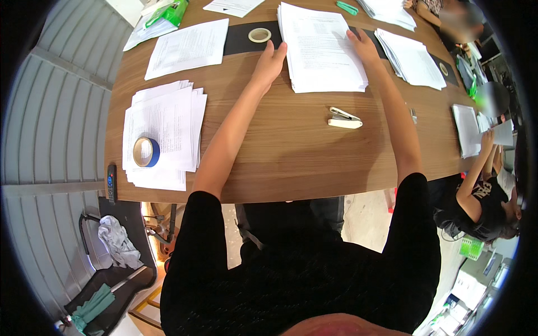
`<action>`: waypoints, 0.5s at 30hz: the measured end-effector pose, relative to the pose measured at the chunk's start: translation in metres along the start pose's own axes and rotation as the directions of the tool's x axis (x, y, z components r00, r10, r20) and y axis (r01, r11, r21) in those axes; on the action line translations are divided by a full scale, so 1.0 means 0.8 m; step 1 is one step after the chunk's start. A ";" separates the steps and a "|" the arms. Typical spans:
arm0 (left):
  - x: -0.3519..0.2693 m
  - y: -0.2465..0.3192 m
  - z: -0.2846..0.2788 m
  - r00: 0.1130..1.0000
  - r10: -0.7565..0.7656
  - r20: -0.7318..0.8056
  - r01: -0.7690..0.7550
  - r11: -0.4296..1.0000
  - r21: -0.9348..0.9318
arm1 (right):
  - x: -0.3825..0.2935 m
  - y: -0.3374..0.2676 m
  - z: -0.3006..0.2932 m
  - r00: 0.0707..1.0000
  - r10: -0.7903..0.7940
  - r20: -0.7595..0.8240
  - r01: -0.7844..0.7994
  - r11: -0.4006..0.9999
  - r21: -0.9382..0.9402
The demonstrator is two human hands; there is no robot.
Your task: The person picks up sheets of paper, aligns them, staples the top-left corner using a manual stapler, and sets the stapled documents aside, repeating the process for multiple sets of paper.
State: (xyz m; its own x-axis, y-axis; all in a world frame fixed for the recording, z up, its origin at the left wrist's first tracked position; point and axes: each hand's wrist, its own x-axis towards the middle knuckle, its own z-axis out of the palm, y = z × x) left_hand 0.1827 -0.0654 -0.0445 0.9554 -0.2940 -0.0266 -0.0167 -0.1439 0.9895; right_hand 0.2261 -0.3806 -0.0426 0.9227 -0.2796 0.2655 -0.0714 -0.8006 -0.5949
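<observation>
A thick stack of printed paper sheets (325,54) lies on the wooden table before me, its edges slightly uneven. My left hand (270,65) is beside its left edge, thumb and forefinger apart, fingertips at or very near the paper. On the other side, my right hand (365,47) has its thumb over the stack's right edge; its other fingers are partly hidden, so a grip cannot be made out. Nearer to me, a white stapler (345,118) rests on the wood, its arms spread. A roll of pale tape (259,35) lies on a dark strip just beyond my left hand.
Paper piles lie left (164,126) and right (410,59); a blue tape roll (147,152) sits on the left one. A remote control (112,184) is at the table's left edge. A green stapler (347,7) lies farther back. A person (479,197) handles papers at right.
</observation>
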 end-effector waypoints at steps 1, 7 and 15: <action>0.013 -0.002 0.017 1.000 0.027 -0.005 -0.027 0.993 -0.115 | 0.001 0.014 0.001 0.996 0.045 0.073 -0.066 0.945 0.322; 0.023 -0.014 0.060 0.998 0.048 -0.039 -0.046 0.998 0.047 | -0.044 -0.017 0.009 0.961 0.033 0.273 -0.206 0.746 0.634; -0.032 0.011 -0.009 0.954 0.281 -0.107 -0.252 0.941 0.226 | -0.009 -0.007 0.008 0.952 -0.290 -0.093 0.302 0.859 0.413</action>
State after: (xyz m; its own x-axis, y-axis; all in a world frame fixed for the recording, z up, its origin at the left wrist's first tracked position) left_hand 0.1605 -0.0526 -0.0344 0.9381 -0.2197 0.2677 -0.3229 -0.2750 0.9056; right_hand 0.2226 -0.3704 -0.0460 0.8644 -0.0831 0.4959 0.3739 -0.5531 -0.7445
